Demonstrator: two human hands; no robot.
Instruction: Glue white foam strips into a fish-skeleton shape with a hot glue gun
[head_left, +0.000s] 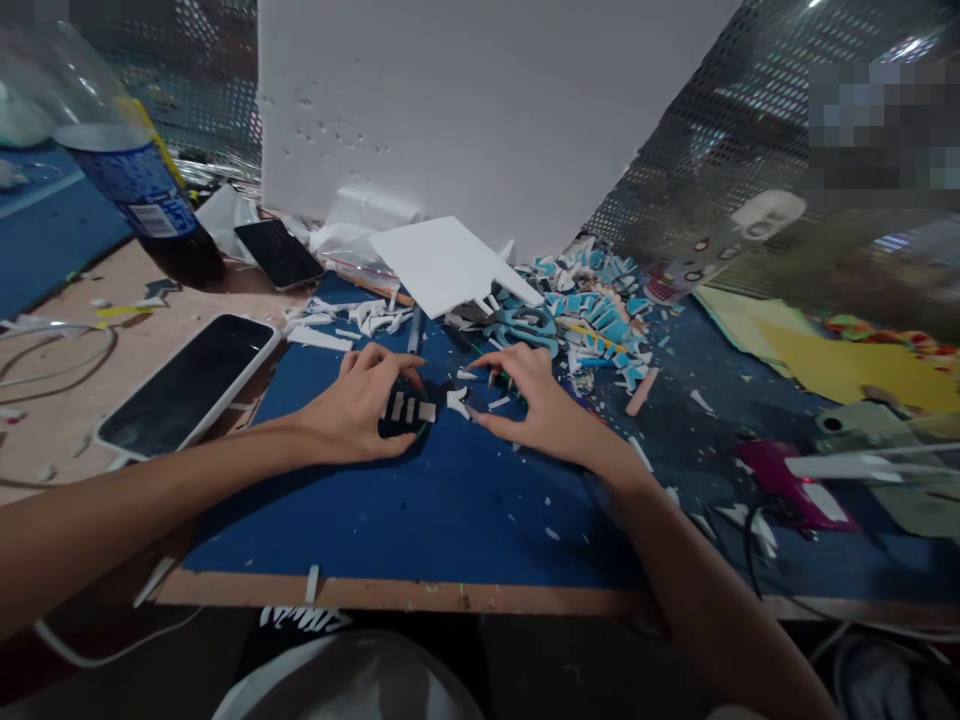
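Observation:
My left hand rests on the blue mat, its fingers curled around a small dark piece that carries several short white strips. My right hand lies just to the right, fingers bent in a pinch; what sits between the fingertips is too small to name. A loose white foam scrap lies between the two hands. Blue-handled scissors lie just beyond my right hand.
A white foam sheet lies behind the hands, a large white board stands at the back. Two phones and a cola bottle sit left. Blue and white offcuts pile right, with yellow paper farther right.

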